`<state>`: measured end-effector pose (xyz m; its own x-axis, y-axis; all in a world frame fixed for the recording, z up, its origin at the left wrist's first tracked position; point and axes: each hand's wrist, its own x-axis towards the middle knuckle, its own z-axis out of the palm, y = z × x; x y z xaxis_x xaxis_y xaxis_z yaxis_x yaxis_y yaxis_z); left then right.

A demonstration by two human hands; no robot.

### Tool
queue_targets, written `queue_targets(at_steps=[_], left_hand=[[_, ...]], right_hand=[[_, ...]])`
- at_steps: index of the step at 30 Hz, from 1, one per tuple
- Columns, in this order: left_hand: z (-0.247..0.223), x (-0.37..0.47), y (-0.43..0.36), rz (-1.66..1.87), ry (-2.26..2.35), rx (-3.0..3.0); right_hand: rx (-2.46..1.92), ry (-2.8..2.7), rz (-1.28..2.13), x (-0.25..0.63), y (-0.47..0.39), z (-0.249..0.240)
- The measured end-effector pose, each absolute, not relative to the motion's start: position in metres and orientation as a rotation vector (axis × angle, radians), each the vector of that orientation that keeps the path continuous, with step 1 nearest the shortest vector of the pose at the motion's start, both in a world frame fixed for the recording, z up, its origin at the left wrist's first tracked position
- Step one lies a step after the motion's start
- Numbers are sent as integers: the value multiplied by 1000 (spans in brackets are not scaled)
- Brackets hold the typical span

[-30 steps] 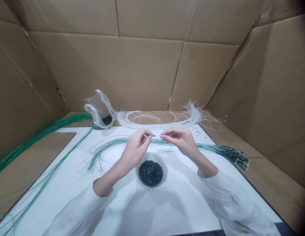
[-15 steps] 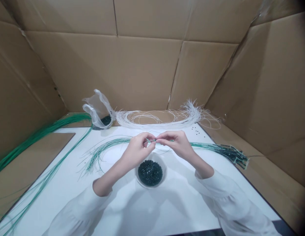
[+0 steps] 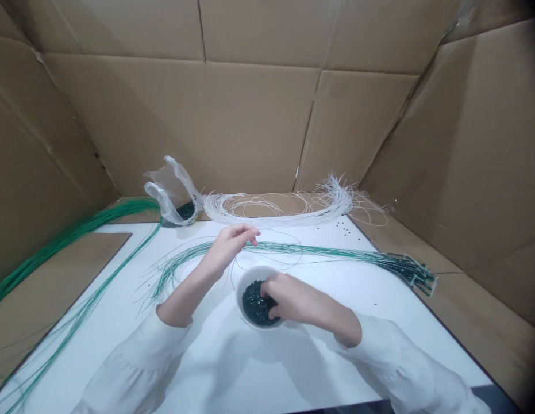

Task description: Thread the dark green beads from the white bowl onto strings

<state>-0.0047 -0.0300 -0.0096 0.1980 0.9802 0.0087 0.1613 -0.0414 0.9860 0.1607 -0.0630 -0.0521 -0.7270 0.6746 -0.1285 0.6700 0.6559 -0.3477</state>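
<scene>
My left hand (image 3: 230, 244) is raised over the middle of the table, thumb and fingers pinched together. From the pinch a thin, pale strand (image 3: 300, 248) curves away in a loose loop, though its ends are hard to follow. My right hand (image 3: 288, 296) reaches into a white bowl (image 3: 242, 275) from the right. Its thumb and forefinger are spread apart, tips among small dark green, shiny beads (image 3: 253, 299). The other right fingertips are hidden. Behind the hands lies a bundle of green strands (image 3: 319, 250), crowded with dark pieces (image 3: 407, 270) at its right end.
A clear plastic bag (image 3: 174, 195) with dark beads stands at the back left. Beside it lies a coil of white strands (image 3: 267, 219). More green strands (image 3: 77, 238) hang along the left. Several dark bits (image 3: 347, 232) are scattered at the back right. Cardboard walls (image 3: 258, 126) enclose the table.
My right hand has left the left hand's fingertips and moved down into the bowl of beads. My left hand has shifted slightly left and up, still pinched.
</scene>
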Motion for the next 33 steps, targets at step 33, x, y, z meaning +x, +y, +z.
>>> queue_targets(at_steps=[33], left_hand=[[-10, -2, -39, 1116, 1131, 1624]], right_hand=[[-955, -1463, 1113, 189, -21, -24]])
